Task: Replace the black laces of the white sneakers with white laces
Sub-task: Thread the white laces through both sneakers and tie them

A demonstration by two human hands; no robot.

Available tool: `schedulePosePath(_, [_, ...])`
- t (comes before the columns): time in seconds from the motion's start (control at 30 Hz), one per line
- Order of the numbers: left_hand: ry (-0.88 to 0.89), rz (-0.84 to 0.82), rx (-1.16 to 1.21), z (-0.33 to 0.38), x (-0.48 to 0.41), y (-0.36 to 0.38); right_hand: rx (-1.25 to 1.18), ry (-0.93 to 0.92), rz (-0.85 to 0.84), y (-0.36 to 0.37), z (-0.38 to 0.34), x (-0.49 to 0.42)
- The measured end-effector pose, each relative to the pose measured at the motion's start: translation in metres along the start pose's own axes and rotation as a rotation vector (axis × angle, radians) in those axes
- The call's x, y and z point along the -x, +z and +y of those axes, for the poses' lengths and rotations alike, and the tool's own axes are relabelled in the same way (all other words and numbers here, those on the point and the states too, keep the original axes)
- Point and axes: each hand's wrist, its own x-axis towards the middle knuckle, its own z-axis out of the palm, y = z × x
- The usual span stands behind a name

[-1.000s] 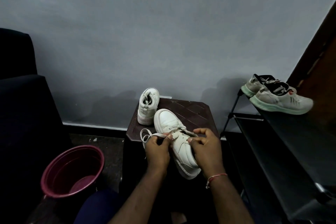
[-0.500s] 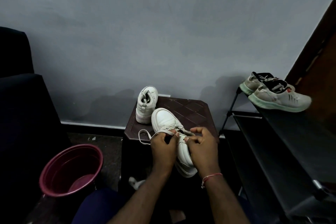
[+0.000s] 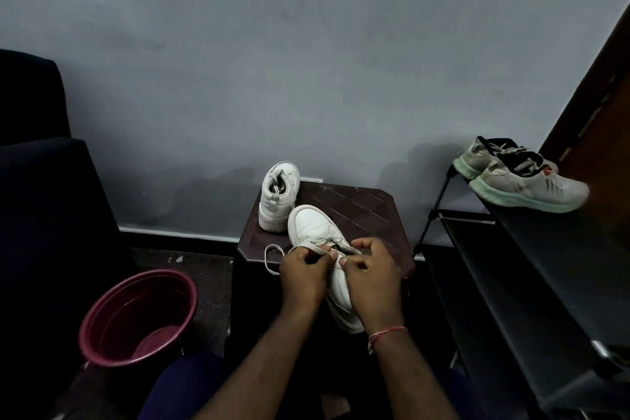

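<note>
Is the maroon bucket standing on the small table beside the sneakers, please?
No, the maroon bucket sits on the floor, left of the small table.

both hands (image 3: 341,273) pinch a white lace (image 3: 272,257) over a white sneaker (image 3: 317,232) on a dark stool (image 3: 368,211).

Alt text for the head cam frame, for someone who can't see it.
The left hand and right hand pinch a white lace on a white sneaker lying on a small dark table, its partner behind it. A maroon bucket sits on the floor to the left; a grey pair rests on a black rack to the right.
</note>
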Motion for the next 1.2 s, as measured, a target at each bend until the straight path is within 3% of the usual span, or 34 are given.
schedulePosePath(0.13, [-0.187,-0.036,0.153,0.007,0.000,-0.001,0.039,-0.012,-0.018,-0.002,0.001,-0.003])
schedulePosePath(0.27, [-0.280,-0.134,0.217,0.017,-0.001,-0.004,-0.050,0.075,-0.148,-0.001,0.006,-0.008])
schedulePosePath(0.43, [-0.164,-0.136,0.045,0.019,-0.005,-0.009,0.041,0.007,-0.155,0.002,0.004,-0.015])
schedulePosePath(0.63, [-0.201,-0.142,-0.011,0.022,-0.006,-0.009,0.248,-0.041,-0.250,0.005,0.003,-0.021])
schedulePosePath(0.8, [-0.150,-0.219,-0.144,0.028,-0.003,-0.005,0.369,-0.090,-0.191,0.003,-0.005,-0.024])
schedulePosePath(0.93, [-0.099,-0.182,-0.169,0.026,-0.002,-0.004,0.410,-0.132,-0.204,0.002,-0.012,-0.024])
schedulePosePath(1.1, [0.064,-0.129,-0.379,0.033,-0.004,-0.007,0.685,-0.277,-0.250,-0.010,-0.022,-0.031])
schedulePosePath(1.2, [0.191,-0.082,-0.485,0.041,-0.004,-0.003,0.700,-0.279,-0.198,-0.019,-0.029,-0.038])
